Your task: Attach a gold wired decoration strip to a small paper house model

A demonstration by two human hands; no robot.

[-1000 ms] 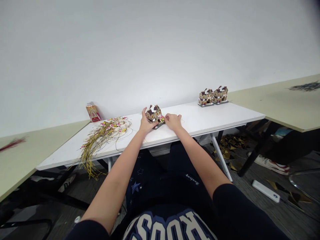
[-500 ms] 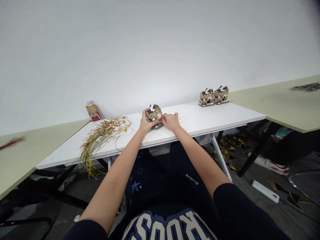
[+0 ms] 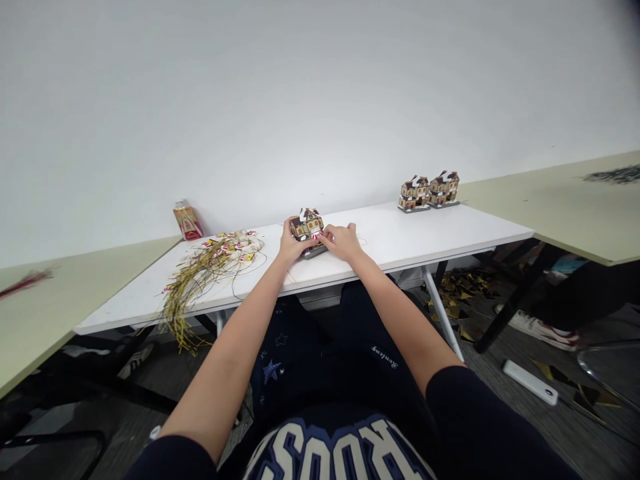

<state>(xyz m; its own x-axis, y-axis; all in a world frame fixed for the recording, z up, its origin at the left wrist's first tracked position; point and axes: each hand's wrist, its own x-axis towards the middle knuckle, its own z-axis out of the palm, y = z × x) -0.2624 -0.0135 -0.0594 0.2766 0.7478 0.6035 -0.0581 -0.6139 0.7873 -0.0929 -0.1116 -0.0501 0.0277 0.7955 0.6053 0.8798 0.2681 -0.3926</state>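
A small model house (image 3: 306,227), with brown roofs, tan walls and snow-white patches, stands on a grey base on the table. My left hand (image 3: 291,245) is closed around its left side, the thumb across the front. On the front is a red-and-white striped awning (image 3: 317,235). The fingers of my right hand (image 3: 343,241) are pinched at the awning's right edge, against the house. A thin wire curves out beside my right hand. To the left lies a bundle of yellow and dark wires (image 3: 193,293) with small striped and white pieces at their ends.
Two similar model houses (image 3: 415,193) stand at the table's right back. A gold-and-red container (image 3: 188,221) is at the left back. The white table (image 3: 440,230) meets pale side tables. Gold scraps (image 3: 465,287) and a white power strip (image 3: 530,381) lie on the floor.
The model house has turned and tipped slightly in my hands, its awning now lower and a little further left. My right fingers have shifted slightly left with it.
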